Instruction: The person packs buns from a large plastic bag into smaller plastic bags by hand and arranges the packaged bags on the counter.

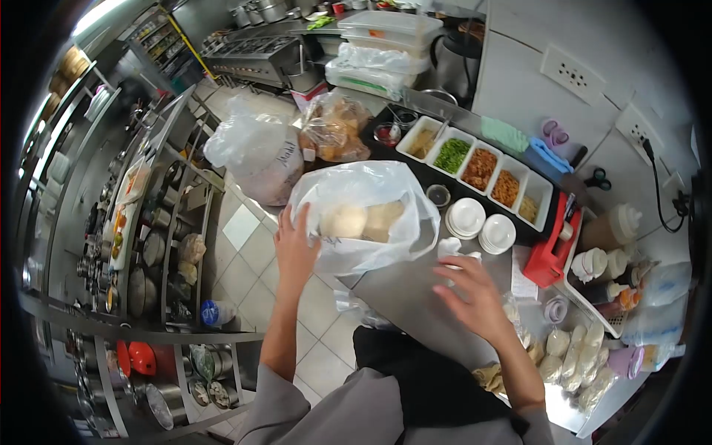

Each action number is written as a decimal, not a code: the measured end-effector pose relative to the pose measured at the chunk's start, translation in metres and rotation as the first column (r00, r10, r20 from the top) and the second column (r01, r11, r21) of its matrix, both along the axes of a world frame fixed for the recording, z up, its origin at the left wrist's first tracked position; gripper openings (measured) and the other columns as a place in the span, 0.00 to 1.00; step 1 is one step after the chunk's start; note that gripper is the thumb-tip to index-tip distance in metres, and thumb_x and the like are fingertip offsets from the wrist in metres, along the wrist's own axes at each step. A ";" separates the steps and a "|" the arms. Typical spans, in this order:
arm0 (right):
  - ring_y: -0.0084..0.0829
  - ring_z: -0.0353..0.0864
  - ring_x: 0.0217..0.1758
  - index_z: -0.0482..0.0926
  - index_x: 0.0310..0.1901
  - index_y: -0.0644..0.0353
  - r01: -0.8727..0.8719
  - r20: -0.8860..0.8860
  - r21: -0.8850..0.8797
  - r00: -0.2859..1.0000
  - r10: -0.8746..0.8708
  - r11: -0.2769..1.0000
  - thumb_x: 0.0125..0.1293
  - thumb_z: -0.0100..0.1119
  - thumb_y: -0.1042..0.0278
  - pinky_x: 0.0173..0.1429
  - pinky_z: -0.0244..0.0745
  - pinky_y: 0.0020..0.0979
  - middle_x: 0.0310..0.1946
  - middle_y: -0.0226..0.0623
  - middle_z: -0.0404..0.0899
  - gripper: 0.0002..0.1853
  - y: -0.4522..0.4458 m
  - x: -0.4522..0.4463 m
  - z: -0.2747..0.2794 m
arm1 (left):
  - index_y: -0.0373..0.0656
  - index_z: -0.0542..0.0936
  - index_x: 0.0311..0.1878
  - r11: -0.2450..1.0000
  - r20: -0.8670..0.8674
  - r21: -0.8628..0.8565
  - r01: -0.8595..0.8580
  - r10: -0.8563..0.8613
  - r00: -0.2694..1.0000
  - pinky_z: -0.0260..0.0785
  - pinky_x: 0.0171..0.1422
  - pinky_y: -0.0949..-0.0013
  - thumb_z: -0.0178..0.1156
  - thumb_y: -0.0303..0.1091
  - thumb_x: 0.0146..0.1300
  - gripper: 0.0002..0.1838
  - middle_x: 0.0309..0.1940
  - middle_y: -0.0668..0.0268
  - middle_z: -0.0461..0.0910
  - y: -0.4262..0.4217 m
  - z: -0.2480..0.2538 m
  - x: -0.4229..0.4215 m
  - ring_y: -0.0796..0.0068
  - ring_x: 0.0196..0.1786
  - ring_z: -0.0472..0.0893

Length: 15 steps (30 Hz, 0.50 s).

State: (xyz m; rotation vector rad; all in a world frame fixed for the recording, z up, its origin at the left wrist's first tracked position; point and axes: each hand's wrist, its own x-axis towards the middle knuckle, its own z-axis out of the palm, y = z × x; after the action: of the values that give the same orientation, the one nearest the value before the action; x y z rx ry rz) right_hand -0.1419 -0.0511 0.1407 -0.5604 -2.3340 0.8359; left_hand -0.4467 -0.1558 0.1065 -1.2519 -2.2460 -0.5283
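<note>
Here, left hand (297,243) touches bag (371,254) edge, right hand (470,295) above bare counter (400,305).

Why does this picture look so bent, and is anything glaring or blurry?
Head view: the metal shelf edge bows and corners go black, probably from a wide lens; the ceiling light and a lower-right patch are blown out; the plastic bag shows highlights; the distant stove looks fuzzy.

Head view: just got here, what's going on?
The person's left hand is at the left side of an open plastic bag; whether it grips the plastic isn't clear. A pale round item shows inside. The right hand is open and holds nothing, above the counter. Stacked white dishes stand to the right of the bag.
</note>
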 end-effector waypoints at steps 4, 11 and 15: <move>0.45 0.74 0.51 0.78 0.44 0.65 -0.358 -0.103 0.078 0.925 0.364 0.931 0.56 0.59 0.76 0.55 0.70 0.37 0.47 0.43 0.75 0.12 0.004 -0.125 -0.019 | 0.41 0.75 0.54 0.980 0.569 0.194 -0.050 -0.071 0.819 0.71 0.38 0.66 0.59 0.24 0.55 0.20 0.39 0.58 0.81 -0.011 0.012 -0.057 0.63 0.34 0.80; 0.40 0.78 0.47 0.75 0.44 0.65 -0.328 0.396 0.354 0.901 0.178 0.876 0.55 0.54 0.74 0.49 0.77 0.38 0.44 0.45 0.75 0.14 -0.003 -0.300 -0.064 | 0.42 0.74 0.58 0.914 0.632 0.406 0.013 -0.292 0.718 0.67 0.34 0.76 0.51 0.17 0.58 0.23 0.33 0.65 0.79 -0.013 0.052 -0.058 0.81 0.30 0.74; 0.39 0.81 0.39 0.75 0.46 0.61 -0.161 0.249 0.488 0.968 0.039 0.858 0.60 0.51 0.70 0.46 0.78 0.38 0.39 0.45 0.77 0.13 -0.023 -0.319 -0.089 | 0.43 0.72 0.60 0.910 0.678 0.413 0.023 -0.325 0.659 0.67 0.34 0.78 0.51 0.17 0.59 0.24 0.33 0.65 0.78 -0.020 0.054 -0.064 0.82 0.31 0.74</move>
State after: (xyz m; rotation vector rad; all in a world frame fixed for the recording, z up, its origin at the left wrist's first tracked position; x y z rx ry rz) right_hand -0.4607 -0.0739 0.0516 -0.3180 -2.6744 0.1721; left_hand -0.5103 -0.1756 0.1608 -1.1759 -2.4389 -1.7330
